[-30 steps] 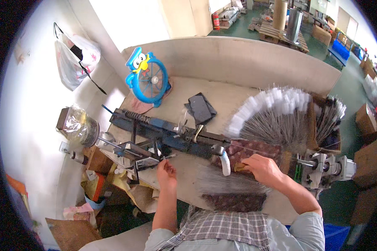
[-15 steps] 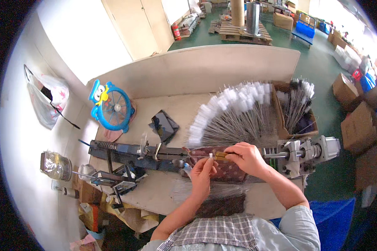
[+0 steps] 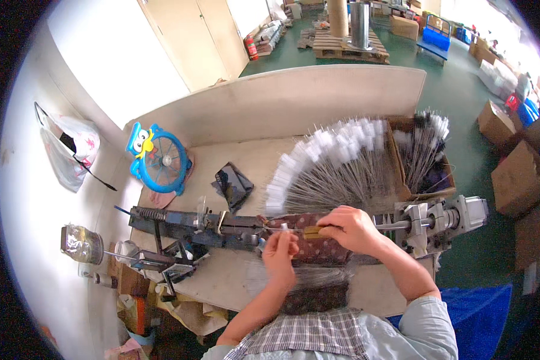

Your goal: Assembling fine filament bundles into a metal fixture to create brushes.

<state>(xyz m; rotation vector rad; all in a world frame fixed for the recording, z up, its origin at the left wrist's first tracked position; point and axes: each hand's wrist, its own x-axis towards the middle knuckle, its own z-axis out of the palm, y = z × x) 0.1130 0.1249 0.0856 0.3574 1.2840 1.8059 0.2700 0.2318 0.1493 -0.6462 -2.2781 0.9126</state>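
Observation:
My left hand is closed in a pinch under a small white piece, which sits on a thin wire over the machine. To its right, my right hand grips a yellow, brass-like block between thumb and fingers. The block lines up with the wire; whether the wire passes through it I cannot tell. Beneath both hands lies a dark red spotted cloth. A long dark machine bed runs to the left, its near end beside my left hand.
Many white-tipped wire brushes fan out behind my hands, beside a cardboard box of more brushes. A motor and shaft stand at right. Bare wires lie in front. A blue fan and black pouch are at left.
Both hands have moved left along the machine, bringing the white piece and the yellow block with them. My left hand has come nearer to the machine bed's end.

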